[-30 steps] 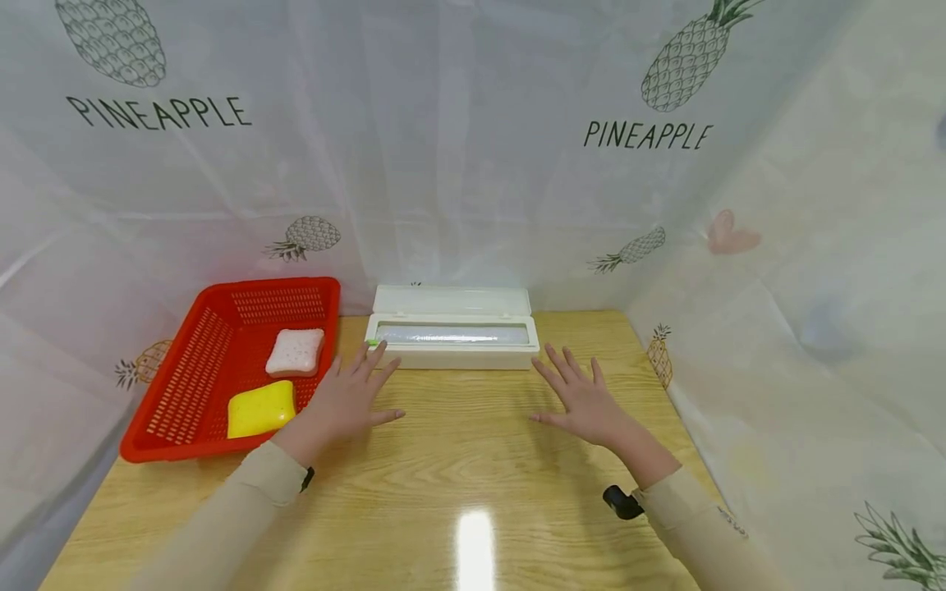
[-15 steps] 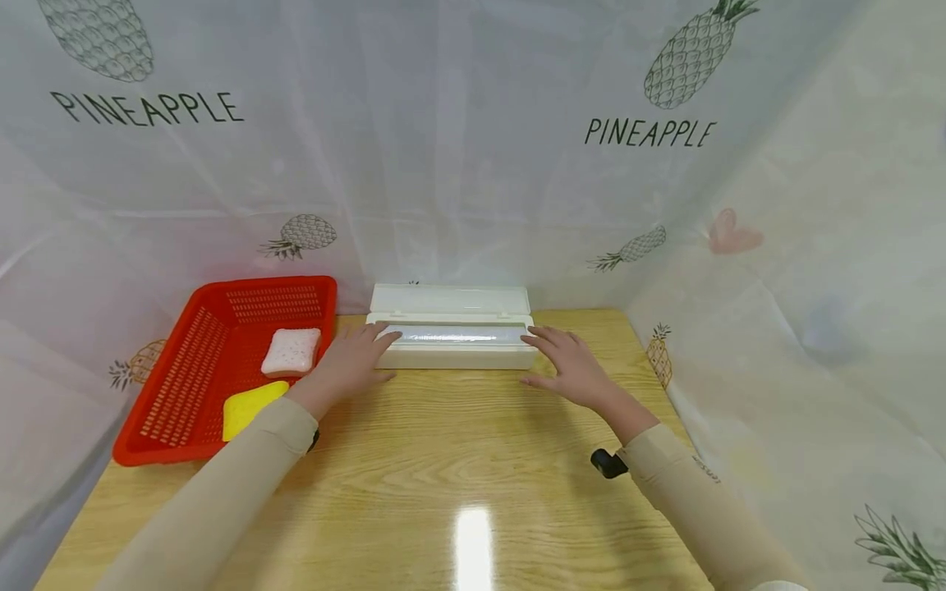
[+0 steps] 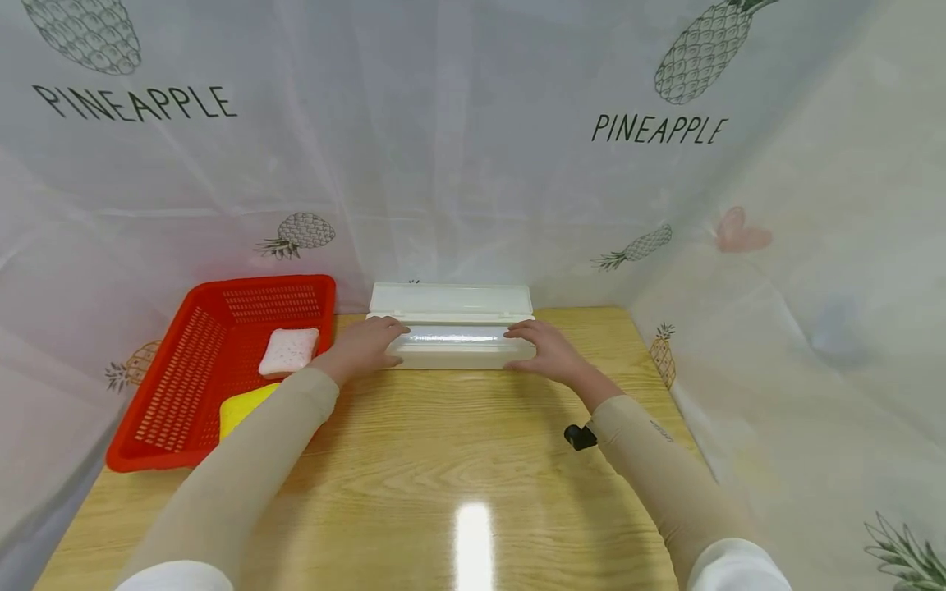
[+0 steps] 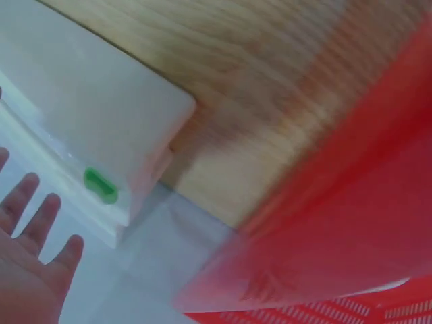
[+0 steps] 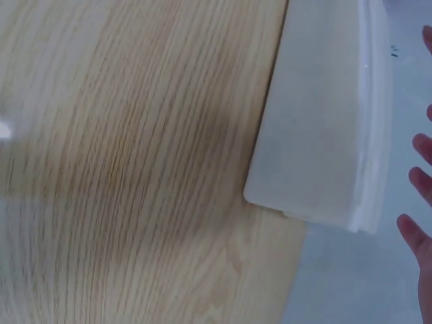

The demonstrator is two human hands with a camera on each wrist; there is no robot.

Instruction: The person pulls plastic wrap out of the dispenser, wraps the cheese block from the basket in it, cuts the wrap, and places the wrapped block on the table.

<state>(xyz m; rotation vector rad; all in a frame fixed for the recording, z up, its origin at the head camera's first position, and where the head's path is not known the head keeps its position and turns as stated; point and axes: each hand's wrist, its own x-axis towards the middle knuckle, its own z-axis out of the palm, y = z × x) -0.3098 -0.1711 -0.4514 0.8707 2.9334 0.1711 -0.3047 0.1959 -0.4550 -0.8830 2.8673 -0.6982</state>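
Note:
A long white cling film dispenser (image 3: 454, 360) stands at the back of the table with its lid (image 3: 451, 298) raised. The shiny film roll (image 3: 458, 336) shows in its opening. My left hand (image 3: 362, 348) is over the left end, fingers reaching across the top and thumb near the front. At the right end my right hand (image 3: 553, 353) mirrors this, gently bent fingers above the opening. In the left wrist view a green slider (image 4: 100, 186) sits at the dispenser's end, and both wrist views show the fingers spread apart.
To the left stands a red plastic basket (image 3: 185, 369) with a pinkish-white sponge (image 3: 289, 353) and a yellow sponge (image 3: 244, 408), the latter partly behind my left sleeve. A pineapple-print curtain (image 3: 458, 164) closes off the back and sides of the wooden table (image 3: 429, 460).
Both hands have moved forward and inward, from the table in front of the dispenser to over its two ends. Their spread fingers have bent somewhat. The dispenser has stayed in place.

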